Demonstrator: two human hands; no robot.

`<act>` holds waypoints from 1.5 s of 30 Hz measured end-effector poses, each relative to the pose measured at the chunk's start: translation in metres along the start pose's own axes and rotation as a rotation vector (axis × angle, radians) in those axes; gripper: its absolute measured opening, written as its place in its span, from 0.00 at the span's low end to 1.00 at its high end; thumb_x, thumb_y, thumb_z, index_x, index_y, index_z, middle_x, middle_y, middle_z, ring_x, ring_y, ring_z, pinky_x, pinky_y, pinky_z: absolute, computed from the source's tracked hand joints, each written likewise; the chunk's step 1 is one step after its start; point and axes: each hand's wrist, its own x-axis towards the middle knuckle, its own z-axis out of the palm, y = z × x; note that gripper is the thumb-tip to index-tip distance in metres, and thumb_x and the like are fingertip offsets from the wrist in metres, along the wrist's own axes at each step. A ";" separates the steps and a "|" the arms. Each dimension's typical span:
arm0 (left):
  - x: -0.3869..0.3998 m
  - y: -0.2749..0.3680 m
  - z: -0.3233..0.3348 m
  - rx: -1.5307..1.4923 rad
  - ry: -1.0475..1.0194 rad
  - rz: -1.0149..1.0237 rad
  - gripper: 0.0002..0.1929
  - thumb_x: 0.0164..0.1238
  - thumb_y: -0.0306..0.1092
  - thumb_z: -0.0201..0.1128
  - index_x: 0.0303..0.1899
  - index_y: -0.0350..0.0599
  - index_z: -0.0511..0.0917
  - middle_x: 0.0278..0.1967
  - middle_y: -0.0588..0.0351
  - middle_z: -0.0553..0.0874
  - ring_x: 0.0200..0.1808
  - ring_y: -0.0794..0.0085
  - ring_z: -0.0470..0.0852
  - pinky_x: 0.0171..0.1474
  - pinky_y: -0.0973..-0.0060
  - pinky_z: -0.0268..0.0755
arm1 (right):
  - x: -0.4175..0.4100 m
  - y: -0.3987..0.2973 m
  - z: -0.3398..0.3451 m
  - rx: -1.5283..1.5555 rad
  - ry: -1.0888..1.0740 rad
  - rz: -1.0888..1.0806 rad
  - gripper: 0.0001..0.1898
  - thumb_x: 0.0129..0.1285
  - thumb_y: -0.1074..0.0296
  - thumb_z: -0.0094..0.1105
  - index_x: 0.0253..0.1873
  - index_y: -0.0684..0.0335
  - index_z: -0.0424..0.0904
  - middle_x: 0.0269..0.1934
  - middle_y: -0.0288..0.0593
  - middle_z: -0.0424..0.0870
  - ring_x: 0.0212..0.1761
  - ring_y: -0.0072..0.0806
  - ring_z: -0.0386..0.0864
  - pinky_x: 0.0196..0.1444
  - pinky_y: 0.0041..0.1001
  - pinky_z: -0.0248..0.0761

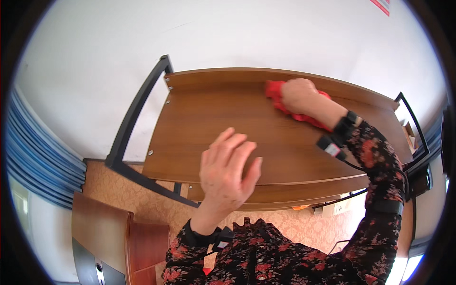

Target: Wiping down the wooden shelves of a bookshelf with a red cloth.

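Note:
My right hand [298,95] is closed on a red cloth [276,91], pressed against the top shelf near its raised back edge. The cloth bunches under the palm and trails beneath the wrist. The brown wooden shelf [213,117] spans the view before me, held between dark metal side frames [137,103]. Over the front part of the shelf, my left hand [228,171] holds nothing, its fingers spread; whether it touches the wood I cannot tell. Both wrists wear black straps with small devices.
A white wall [213,39] stands behind the shelf. Blue curtains [42,153] hang at the left, above a wooden desk [101,224]. Under the top shelf is a lower shelf [285,192]. Small boxes [409,137] show beyond the right side frame.

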 end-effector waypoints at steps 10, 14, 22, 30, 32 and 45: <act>-0.060 -0.014 -0.041 -0.364 0.037 0.164 0.12 0.52 0.19 0.61 0.40 0.39 0.79 0.44 0.47 0.81 0.52 0.49 0.79 0.53 0.62 0.73 | 0.033 -0.194 -0.085 0.288 0.179 -0.619 0.24 0.62 0.57 0.51 0.64 0.49 0.70 0.58 0.47 0.74 0.61 0.47 0.70 0.55 0.41 0.72; -0.073 -0.041 -0.064 -0.230 0.149 0.138 0.14 0.50 0.20 0.60 0.42 0.40 0.77 0.45 0.49 0.81 0.50 0.50 0.80 0.53 0.60 0.73 | -0.040 -0.200 -0.061 0.336 0.421 -0.929 0.23 0.59 0.54 0.58 0.58 0.52 0.73 0.52 0.45 0.74 0.52 0.43 0.73 0.45 0.43 0.73; -0.059 -0.013 -0.048 -0.202 0.138 0.080 0.13 0.67 0.21 0.47 0.51 0.33 0.71 0.54 0.44 0.74 0.63 0.48 0.68 0.66 0.53 0.58 | -0.165 -0.034 0.048 0.557 0.768 -0.694 0.24 0.48 0.56 0.67 0.53 0.51 0.75 0.51 0.37 0.74 0.52 0.38 0.72 0.51 0.40 0.67; -0.008 0.006 0.008 0.161 -0.030 0.010 0.11 0.69 0.25 0.54 0.50 0.36 0.75 0.54 0.47 0.77 0.62 0.54 0.71 0.65 0.62 0.61 | -0.275 0.196 0.176 0.361 0.794 0.250 0.18 0.50 0.68 0.61 0.49 0.53 0.80 0.47 0.42 0.80 0.50 0.43 0.75 0.55 0.39 0.66; -0.004 0.003 0.019 0.307 -0.025 -0.006 0.11 0.68 0.27 0.56 0.51 0.38 0.76 0.53 0.48 0.78 0.60 0.56 0.73 0.63 0.63 0.63 | -0.301 0.248 0.217 0.249 0.852 0.525 0.18 0.52 0.69 0.61 0.51 0.55 0.79 0.47 0.42 0.80 0.51 0.43 0.74 0.55 0.39 0.66; -0.015 -0.022 0.023 0.271 0.030 -0.204 0.09 0.68 0.26 0.57 0.48 0.38 0.78 0.49 0.50 0.81 0.55 0.63 0.77 0.57 0.69 0.69 | -0.229 0.123 0.406 1.922 0.474 0.712 0.11 0.65 0.66 0.58 0.46 0.68 0.78 0.40 0.35 0.81 0.39 0.21 0.77 0.44 0.27 0.73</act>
